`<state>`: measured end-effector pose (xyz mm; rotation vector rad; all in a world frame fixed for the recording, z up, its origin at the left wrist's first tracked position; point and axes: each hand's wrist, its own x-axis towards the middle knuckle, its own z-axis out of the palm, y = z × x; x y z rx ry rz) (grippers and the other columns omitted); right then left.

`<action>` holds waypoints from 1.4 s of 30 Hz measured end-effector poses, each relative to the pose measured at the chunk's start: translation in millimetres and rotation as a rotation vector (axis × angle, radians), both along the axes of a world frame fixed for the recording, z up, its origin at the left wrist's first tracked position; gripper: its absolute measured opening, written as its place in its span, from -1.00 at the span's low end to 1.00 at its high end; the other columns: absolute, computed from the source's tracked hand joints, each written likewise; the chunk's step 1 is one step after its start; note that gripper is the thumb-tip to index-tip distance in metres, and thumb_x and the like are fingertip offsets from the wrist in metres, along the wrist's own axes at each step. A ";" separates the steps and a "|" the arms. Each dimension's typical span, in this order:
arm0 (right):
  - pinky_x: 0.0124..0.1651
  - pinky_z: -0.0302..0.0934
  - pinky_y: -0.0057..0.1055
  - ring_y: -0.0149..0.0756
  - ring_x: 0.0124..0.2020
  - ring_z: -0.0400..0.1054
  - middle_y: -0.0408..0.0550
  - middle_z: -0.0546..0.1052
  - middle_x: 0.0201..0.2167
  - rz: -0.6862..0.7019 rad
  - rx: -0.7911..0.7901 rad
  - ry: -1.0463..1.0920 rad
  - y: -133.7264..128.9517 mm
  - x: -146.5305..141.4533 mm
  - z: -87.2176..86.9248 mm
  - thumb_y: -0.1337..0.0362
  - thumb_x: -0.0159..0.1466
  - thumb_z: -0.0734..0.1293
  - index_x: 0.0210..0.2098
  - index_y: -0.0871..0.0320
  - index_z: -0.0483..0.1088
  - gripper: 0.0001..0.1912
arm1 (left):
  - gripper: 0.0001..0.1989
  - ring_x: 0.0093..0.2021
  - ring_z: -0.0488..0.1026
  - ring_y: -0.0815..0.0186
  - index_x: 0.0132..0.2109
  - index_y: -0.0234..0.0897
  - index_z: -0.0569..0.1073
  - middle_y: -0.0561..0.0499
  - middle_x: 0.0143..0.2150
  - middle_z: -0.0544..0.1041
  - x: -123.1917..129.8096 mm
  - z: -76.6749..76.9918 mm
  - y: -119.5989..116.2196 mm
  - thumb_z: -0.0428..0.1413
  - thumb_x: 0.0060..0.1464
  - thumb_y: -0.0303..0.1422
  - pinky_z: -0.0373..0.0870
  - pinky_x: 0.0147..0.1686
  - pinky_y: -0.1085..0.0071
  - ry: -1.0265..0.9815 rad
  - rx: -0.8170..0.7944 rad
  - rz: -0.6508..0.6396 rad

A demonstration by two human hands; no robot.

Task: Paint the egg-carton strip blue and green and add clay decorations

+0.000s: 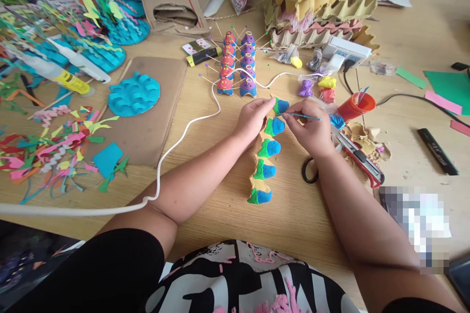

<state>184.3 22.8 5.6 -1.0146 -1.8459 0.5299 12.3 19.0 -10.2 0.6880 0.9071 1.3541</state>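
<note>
Five cups (273, 147) in blue and green line a carton strip (261, 187) at centre frame, its top end clamped in the left hand (253, 117), apparently to steady it for the thin blue tool (310, 118) pinched in the right hand (310, 127). Red models (225, 84) stand apart, upper centre.

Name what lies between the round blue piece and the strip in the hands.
In the head view, cardboard, the white cable and the left forearm lie between it and the strip.
</note>
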 end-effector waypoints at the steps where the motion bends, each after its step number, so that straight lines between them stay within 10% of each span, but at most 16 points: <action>1: -0.31 0.21 -0.27 -0.29 -0.39 0.32 -0.12 0.53 -0.43 0.000 -0.004 0.014 -0.5 -0.7 -0.1 -0.03 0.33 0.54 -0.37 0.03 0.53 -0.68 | -0.81 -0.20 0.67 0.23 -0.29 -0.21 0.69 0.06 -0.37 0.67 -0.1 0.2 0.2 0.42 0.23 -0.21 0.57 -0.15 0.37 -0.011 -0.005 0.002; 17: -0.43 0.07 -0.43 -0.48 -0.51 0.17 -0.32 0.33 -0.55 -0.022 -0.540 0.690 -14.1 -29.1 -7.9 -0.22 0.00 0.71 -0.42 0.04 0.36 -0.37 | -0.60 -0.14 0.74 0.16 -0.15 -0.26 0.61 0.00 -0.27 0.73 5.2 8.8 -1.6 0.25 0.38 0.02 0.62 -0.12 0.33 -0.384 -0.239 -0.062; 42: -0.44 0.10 -0.45 -0.49 -0.52 0.18 -0.32 0.33 -0.56 -0.066 -0.724 0.817 -22.4 -37.5 6.1 -0.03 -0.03 0.73 -0.45 0.05 0.32 -0.43 | -0.69 -0.16 0.75 0.15 -0.25 -0.22 0.63 -0.02 -0.31 0.73 6.1 13.7 -4.2 0.29 0.35 -0.08 0.63 -0.11 0.30 -0.365 -0.236 -0.143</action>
